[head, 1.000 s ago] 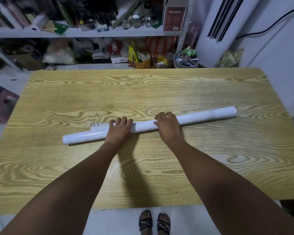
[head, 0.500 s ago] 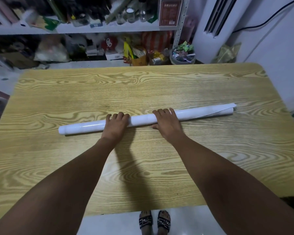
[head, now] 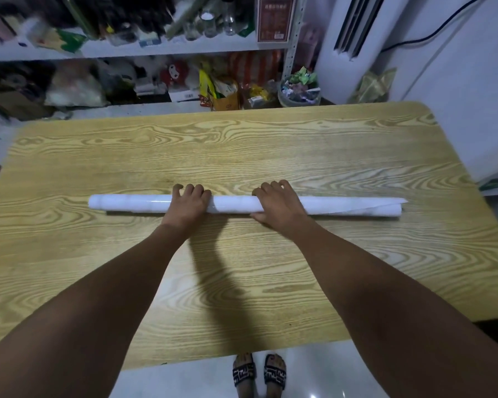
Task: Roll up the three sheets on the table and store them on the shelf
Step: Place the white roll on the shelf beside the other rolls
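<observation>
White glossy paper roll [head: 236,204] lies crosswise on the middle of yellow wood-grain table [head: 242,145], a long thin tube. Left hand [head: 189,206] curls its fingers over the top, left of centre. Right hand [head: 279,205] wraps it right of centre, thumb on near side. Loose outer edge [head: 398,201] lifts at right end. Likely light, hollow, slick, easily crushed, wants to spring open. Best hold: both hands spaced near middle, gentle wrap, edge pinned, then carry to cluttered white metal shelf [head: 170,48] behind.
</observation>
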Tool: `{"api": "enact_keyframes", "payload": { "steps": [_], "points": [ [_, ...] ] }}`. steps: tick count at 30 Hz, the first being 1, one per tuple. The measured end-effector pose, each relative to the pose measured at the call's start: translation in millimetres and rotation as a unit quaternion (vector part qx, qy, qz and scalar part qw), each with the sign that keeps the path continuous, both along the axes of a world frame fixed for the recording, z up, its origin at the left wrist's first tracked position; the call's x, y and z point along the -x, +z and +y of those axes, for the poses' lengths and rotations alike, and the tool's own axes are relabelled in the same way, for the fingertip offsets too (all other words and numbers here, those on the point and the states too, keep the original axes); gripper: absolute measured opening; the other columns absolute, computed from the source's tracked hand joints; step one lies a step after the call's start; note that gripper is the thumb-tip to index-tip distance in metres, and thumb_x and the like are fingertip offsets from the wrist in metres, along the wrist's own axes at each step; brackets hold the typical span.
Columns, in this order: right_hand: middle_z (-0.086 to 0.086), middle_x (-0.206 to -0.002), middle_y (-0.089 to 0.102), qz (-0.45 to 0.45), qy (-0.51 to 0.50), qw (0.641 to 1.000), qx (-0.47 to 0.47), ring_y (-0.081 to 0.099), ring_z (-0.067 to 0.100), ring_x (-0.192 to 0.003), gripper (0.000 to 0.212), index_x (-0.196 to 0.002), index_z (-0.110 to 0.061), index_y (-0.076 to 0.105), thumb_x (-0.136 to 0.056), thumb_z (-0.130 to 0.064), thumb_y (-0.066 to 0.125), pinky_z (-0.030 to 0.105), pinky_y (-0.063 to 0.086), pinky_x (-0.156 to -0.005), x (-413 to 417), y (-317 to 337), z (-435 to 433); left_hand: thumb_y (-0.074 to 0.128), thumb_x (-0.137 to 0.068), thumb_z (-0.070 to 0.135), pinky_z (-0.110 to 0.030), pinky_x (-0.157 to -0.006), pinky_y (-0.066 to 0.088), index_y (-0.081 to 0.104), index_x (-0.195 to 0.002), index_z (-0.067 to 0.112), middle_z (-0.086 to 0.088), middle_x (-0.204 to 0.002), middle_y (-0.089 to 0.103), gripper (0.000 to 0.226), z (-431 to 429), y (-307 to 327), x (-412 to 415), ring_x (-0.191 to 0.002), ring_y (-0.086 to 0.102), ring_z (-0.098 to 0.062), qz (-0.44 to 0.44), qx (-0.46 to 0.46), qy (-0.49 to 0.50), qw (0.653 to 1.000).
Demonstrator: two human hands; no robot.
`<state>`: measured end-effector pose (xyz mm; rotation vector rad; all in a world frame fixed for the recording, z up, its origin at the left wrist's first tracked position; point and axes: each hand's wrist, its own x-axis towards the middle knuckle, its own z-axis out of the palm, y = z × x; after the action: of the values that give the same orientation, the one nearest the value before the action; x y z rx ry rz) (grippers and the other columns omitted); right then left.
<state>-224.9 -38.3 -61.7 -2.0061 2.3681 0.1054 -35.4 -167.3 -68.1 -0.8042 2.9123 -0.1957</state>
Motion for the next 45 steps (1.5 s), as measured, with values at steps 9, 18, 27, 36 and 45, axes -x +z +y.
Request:
{"api": "enact_keyframes", "payload": {
  "steps": [9,18,27,36,45],
  "points": [
    [0.003,-0.111,0.058,-0.024,0.035,0.998,0.038,0.059,0.025,-0.095,0.047,-0.117,-0.016,0.051,-0.086,-0.051,0.056,0.033,0.039,-0.067,9,97,-2,0.060,-0.084,0.025,-0.038,-0.076,0.039,0.045,-0.120,0.010,-0.009,-0.117,0.045,0.041,0,112,-5,-0.099,0.054,-0.031,0.015,-0.093,0.024,0.995],
    [0.000,-0.094,0.067,0.015,0.105,0.990,0.097,0.061,0.023,-0.079,0.043,-0.109,-0.020,0.054,-0.086,-0.057,0.052,0.031,0.044,-0.060,6,225,2,0.065,-0.080,0.029,-0.031,-0.066,0.039,0.049,-0.111,0.017,-0.005,-0.106,0.060,0.037,12,251,-32,-0.083,0.053,-0.024,0.026,-0.077,0.075,0.994],
    [-0.001,-0.107,0.066,0.076,0.163,0.964,0.197,0.064,0.024,-0.089,0.049,-0.126,-0.027,0.043,-0.087,-0.056,0.049,0.033,0.049,-0.062,-20,333,6,0.064,-0.079,0.024,-0.041,-0.081,0.050,0.046,-0.120,0.017,-0.007,-0.114,0.059,0.046,31,364,-70,-0.096,0.059,-0.026,0.047,0.000,0.097,0.994],
    [0.004,-0.103,0.063,0.144,0.193,0.933,0.267,0.063,0.025,-0.084,0.051,-0.127,-0.024,0.038,-0.089,-0.055,0.048,0.032,0.042,-0.061,-65,415,-8,0.066,-0.080,0.025,-0.038,-0.091,0.049,0.041,-0.136,0.022,0.001,-0.133,0.051,0.062,30,444,-124,-0.112,0.057,-0.023,0.101,0.068,0.137,0.983],
    [0.003,-0.111,0.065,0.155,0.189,0.924,0.294,0.064,0.025,-0.091,0.049,-0.128,-0.028,0.039,-0.088,-0.055,0.051,0.032,0.047,-0.066,-132,469,-37,0.069,-0.077,0.021,-0.041,-0.082,0.054,0.048,-0.122,0.028,0.002,-0.115,0.059,0.050,6,495,-193,-0.094,0.059,-0.019,0.157,0.057,0.129,0.977]
  ]
}}
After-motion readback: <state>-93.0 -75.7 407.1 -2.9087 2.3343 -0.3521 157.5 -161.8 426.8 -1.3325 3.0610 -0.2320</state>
